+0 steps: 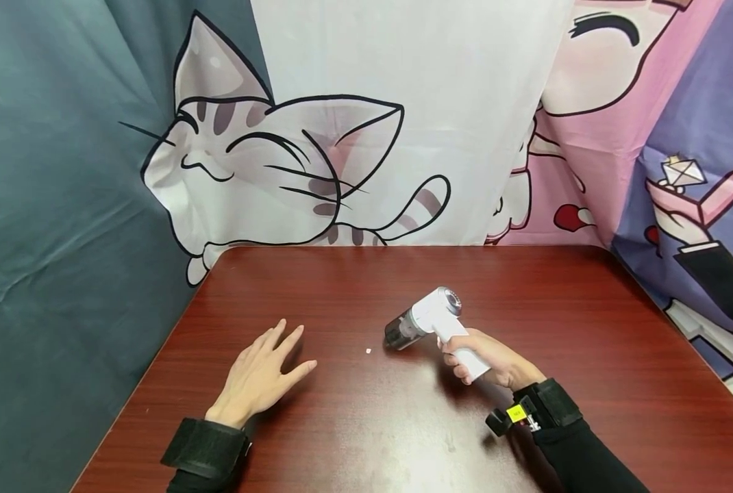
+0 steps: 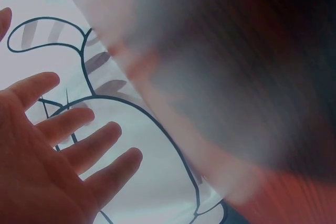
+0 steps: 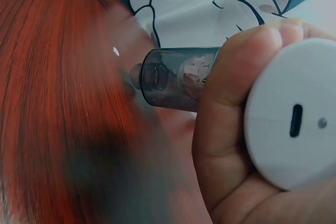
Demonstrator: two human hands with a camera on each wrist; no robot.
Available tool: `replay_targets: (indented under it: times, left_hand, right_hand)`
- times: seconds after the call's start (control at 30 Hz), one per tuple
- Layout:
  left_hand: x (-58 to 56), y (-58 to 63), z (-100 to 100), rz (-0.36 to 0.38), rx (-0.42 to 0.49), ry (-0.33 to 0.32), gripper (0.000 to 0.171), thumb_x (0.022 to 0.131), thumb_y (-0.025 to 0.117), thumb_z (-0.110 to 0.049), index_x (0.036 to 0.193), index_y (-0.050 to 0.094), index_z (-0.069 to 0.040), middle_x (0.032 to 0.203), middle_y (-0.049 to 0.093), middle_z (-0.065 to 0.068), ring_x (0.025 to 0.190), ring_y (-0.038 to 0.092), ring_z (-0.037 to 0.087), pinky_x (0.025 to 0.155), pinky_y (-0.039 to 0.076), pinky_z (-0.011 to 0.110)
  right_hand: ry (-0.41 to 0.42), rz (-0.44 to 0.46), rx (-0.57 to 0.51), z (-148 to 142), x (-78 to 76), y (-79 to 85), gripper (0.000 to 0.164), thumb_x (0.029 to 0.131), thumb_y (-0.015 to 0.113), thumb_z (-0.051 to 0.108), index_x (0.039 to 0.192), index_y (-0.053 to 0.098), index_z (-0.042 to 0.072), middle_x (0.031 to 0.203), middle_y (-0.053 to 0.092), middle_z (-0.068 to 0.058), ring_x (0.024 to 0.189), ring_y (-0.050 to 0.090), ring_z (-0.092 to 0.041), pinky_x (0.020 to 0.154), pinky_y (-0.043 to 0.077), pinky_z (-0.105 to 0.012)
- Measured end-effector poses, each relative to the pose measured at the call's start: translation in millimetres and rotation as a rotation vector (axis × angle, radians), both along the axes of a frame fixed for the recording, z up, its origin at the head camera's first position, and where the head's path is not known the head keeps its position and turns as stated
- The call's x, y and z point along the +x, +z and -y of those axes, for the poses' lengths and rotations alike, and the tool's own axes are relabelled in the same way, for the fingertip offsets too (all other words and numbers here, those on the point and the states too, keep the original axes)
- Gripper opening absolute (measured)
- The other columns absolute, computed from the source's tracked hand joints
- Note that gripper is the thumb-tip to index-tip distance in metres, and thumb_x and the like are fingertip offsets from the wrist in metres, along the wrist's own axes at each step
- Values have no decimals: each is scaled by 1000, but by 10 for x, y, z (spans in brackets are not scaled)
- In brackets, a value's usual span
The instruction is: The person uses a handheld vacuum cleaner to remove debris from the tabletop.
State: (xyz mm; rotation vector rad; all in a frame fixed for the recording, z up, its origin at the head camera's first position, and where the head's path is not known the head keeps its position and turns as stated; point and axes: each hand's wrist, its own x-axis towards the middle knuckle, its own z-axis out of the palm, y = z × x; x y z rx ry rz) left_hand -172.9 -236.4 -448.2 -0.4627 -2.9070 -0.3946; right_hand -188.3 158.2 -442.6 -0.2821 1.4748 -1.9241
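My right hand (image 1: pixel 486 355) grips the white handle of a handheld vacuum cleaner (image 1: pixel 433 313), fingers wrapped round it. The vacuum's smoky clear dust cup (image 3: pixel 176 77) has pale scraps inside, and its nozzle points left and down at the tabletop. Just left of that nozzle lies a small white scrap (image 1: pixel 368 350), also visible as a white speck (image 3: pixel 116 51) in the right wrist view. My left hand (image 1: pixel 258 376) hovers palm down at the left, fingers spread and straight, holding nothing. In the left wrist view its palm and fingers (image 2: pixel 63 135) show bare.
The reddish-brown wooden table (image 1: pixel 317 281) has a glossy glare near its front. Behind it hangs a printed cloth (image 1: pixel 428 61) with a cartoon cat, and a teal cloth (image 1: pixel 64 205) drapes at the left. A small camera (image 1: pixel 499 421) sticks out from the right wrist strap.
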Motion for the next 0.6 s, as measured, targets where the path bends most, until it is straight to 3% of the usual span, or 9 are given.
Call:
replay_targets:
  times: [0.6]
  left_hand:
    - [-8,-3,16,-9,-8,-8,76,80,39,-71,139,41,-22,142,31,13,124,33,33,90,32,55]
  right_hand:
    - [41,-1,-19,69,61,-8,10,86,47,5,95,48,2,67,46,-3,49,43,-8,43,38,-21]
